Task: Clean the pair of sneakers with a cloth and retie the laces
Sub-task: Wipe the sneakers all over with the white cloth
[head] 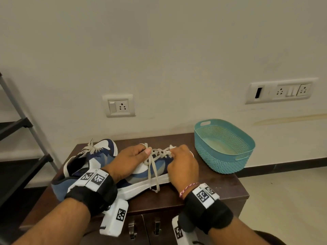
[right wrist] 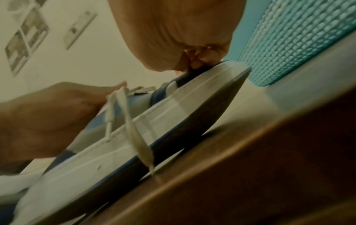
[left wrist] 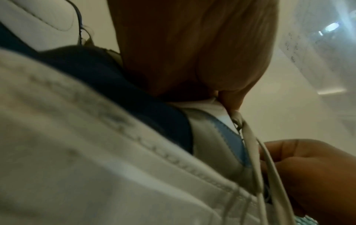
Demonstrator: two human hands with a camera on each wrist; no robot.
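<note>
With both the left hand (head: 130, 159) and right hand (head: 183, 162) pinching the laces (head: 160, 152), uneven pulling could loosen the half-formed bow between them.

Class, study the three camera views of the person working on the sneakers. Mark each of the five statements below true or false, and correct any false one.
1. Both hands are at the laces of the near sneaker. True: the left hand and the right hand both pinch its laces.
2. The teal basket stands to the left of the sneakers. False: it stands to their right.
3. The far sneaker is already tied in a bow. True.
4. Two lace ends hang down the near sneaker's side to the cabinet top. True.
5. The right hand holds a cloth. False: no cloth shows in that hand; it holds only laces.
</note>
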